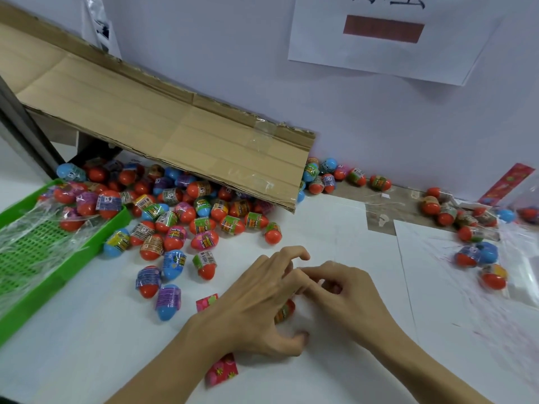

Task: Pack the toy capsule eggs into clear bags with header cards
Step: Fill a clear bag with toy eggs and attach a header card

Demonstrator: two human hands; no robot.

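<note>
1. A long flat sheet of brown corrugated cardboard, patched with clear tape, slopes down from the far left towards the middle, its lower end raised off the table.
2. A green perforated plastic tray lies at the left edge.
3. The white table top shows a taped brown patch at the far right.
4. A white paper sheet with a dark red bar hangs on the pale wall.

light: bright, even | shadows: faint | edges: wide-angle bending | focus: slightly soft
</note>
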